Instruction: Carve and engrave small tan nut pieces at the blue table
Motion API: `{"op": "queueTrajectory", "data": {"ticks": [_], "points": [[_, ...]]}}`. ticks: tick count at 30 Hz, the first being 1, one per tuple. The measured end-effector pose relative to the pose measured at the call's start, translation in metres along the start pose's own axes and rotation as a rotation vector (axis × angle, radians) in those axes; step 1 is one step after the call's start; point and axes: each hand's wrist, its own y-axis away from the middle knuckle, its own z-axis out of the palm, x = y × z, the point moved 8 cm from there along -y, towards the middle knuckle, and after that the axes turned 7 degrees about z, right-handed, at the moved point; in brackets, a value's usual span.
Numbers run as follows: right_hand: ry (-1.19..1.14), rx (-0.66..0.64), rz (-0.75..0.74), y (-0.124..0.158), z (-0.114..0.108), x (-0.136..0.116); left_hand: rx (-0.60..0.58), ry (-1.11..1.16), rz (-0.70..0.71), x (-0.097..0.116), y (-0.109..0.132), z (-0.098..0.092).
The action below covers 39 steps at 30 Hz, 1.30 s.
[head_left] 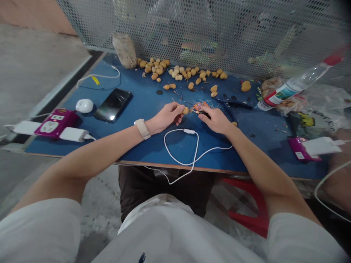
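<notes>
Between the fingertips of my left hand (170,116) is a small tan gourd (186,110), pinched near the middle of the blue table (148,146). My right hand (218,119) wraps round a black-handled tool (204,114), whose thin metal tip points left at the gourd; whether tip and gourd touch is too small to tell. Behind the right fingers lies an orange patterned piece (199,106), with pale crumbs scattered about it. Several more small gourds (155,67) lie along the table's back edge, and a few sit closer in.
A black phone (113,105), a white case (84,106) and a purple power strip (57,123) lie to the left. A white cable (179,160) loops over the front edge. At right stands a tilted plastic bottle (290,89). Perforated metal mesh (233,36) closes the back.
</notes>
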Motion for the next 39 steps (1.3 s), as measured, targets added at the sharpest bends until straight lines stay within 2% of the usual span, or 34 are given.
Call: {"op": "queueTrajectory", "data": {"ticks": [16,39], "points": [[-0.043,-0.011,-0.019,0.0004,-0.0002,-0.0036,-0.048,-0.002,0.056,-0.0056,-0.0051,-0.003],[-0.048,-0.02,-0.006,-0.0009,0.0011,-0.0028,-0.051,0.003,0.035,-0.0019,-0.0024,-0.0005]]}}
